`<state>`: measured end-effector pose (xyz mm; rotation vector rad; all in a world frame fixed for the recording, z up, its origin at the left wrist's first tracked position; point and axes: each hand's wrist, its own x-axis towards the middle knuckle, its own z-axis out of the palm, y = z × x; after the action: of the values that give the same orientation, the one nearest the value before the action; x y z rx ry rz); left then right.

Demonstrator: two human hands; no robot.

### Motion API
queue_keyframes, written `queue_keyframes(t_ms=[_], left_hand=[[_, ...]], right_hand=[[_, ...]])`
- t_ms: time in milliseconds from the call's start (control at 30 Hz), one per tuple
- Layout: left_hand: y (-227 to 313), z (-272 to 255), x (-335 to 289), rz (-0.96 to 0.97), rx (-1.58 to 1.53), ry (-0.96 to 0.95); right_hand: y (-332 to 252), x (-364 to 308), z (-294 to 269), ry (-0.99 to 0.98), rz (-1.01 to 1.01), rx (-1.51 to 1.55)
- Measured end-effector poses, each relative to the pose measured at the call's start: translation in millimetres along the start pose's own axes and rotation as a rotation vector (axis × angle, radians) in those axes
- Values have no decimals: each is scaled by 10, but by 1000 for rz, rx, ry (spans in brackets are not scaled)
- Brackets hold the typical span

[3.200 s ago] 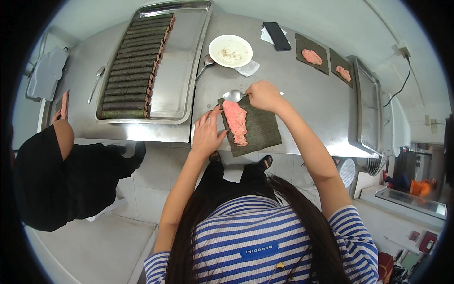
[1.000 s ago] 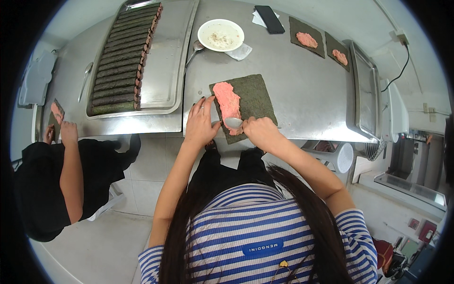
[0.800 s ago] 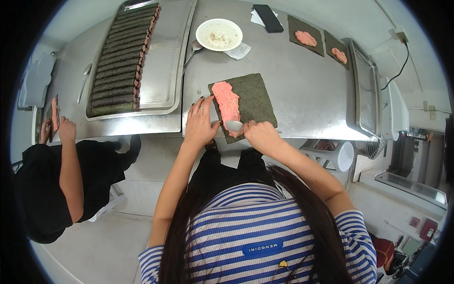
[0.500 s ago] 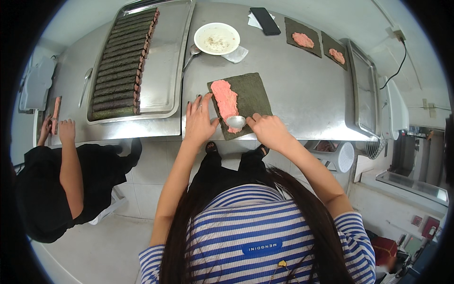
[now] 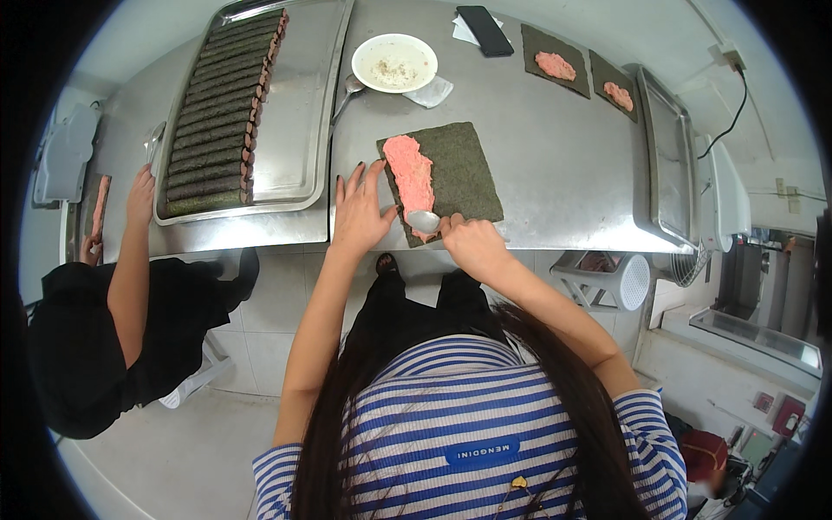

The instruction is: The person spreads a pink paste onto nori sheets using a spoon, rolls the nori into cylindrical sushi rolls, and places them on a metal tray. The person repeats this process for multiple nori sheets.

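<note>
A dark green nori sheet [image 5: 464,169] lies on the steel table in front of me. Pink minced paste [image 5: 407,169] runs in a thick strip down its left side. My right hand [image 5: 475,250] is closed round a metal spoon [image 5: 423,223], whose bowl rests on the near end of the strip. At the sheet's left edge my left hand [image 5: 360,212] lies with its fingers spread, the fingertips and thumb touching the edge. Most of the spoon's handle is hidden in my right hand.
A steel tray [image 5: 299,165] of filled nori rolls [image 5: 217,130] stands at the left. Beyond the sheet are a white bowl [image 5: 394,62], another spoon [image 5: 347,95] and a phone [image 5: 485,31]. Two nori sheets with paste [image 5: 555,65] lie far right, beside an upright-rimmed tray [image 5: 667,165]. A co-worker's hand [image 5: 140,195] reaches at left.
My right hand and the spoon have moved slightly left along the near end of the paste. The co-worker's right hand has moved away from their strip to a spoon beside the tray.
</note>
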<state>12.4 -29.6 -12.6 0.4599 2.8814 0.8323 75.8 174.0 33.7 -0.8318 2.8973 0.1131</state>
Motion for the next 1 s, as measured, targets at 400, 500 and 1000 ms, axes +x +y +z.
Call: queue_keyframes(t_ms=[400,500,1000], left_hand=[[-14,-5,10,0,15,-11],[-10,-18,13,-7,9,-29],[15,-59,-128,17,-27,-137]], right_hand=[[253,-173,-357,99,-81,113],[331,-211,-456,137,-89,120],[266,-20,-153,140,-94,-6]])
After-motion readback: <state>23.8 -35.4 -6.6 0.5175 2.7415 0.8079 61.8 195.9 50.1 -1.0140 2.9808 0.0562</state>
